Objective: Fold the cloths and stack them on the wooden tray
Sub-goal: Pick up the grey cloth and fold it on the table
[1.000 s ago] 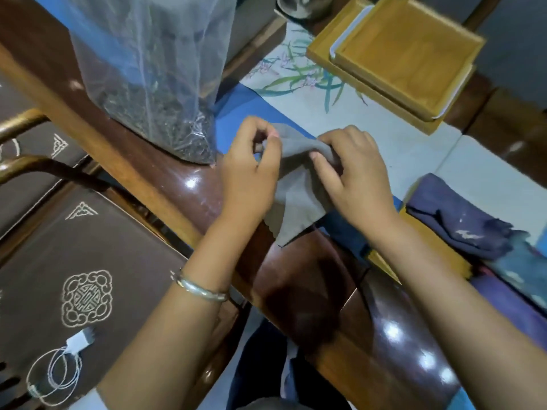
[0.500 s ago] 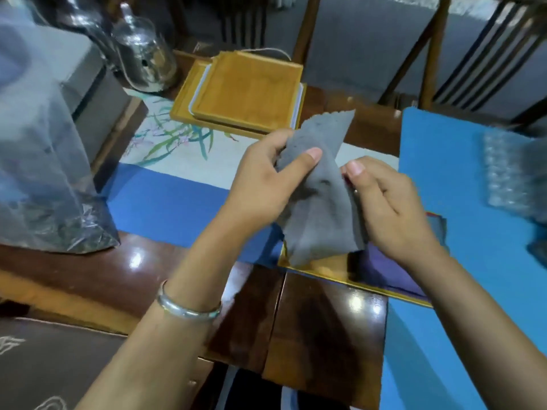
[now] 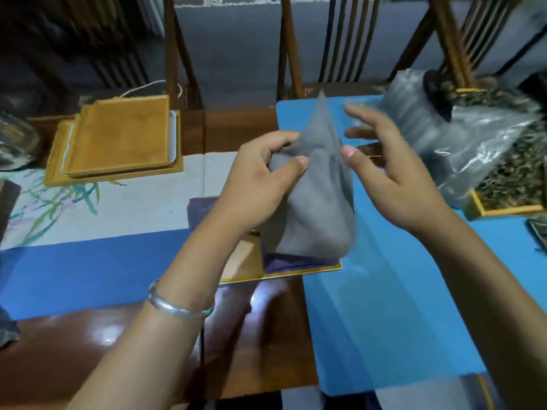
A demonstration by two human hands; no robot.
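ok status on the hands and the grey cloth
Left hand pinches grey cloth, held up over the wooden tray. Right hand open beside it, fingers spread. Purple cloth on tray below. Nothing in the way.

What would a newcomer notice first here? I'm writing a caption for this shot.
A grey cloth held up in mid-frame, pinched by the left hand while the right hand hovers open beside it. Below it a purple cloth lies on a wooden tray; stacked empty trays sit far left.

The grey cloth (image 3: 318, 202) is smeared by motion blur; the purple cloth (image 3: 291, 261) underneath is mostly hidden; the plastic bag (image 3: 461, 143) is blurred too.
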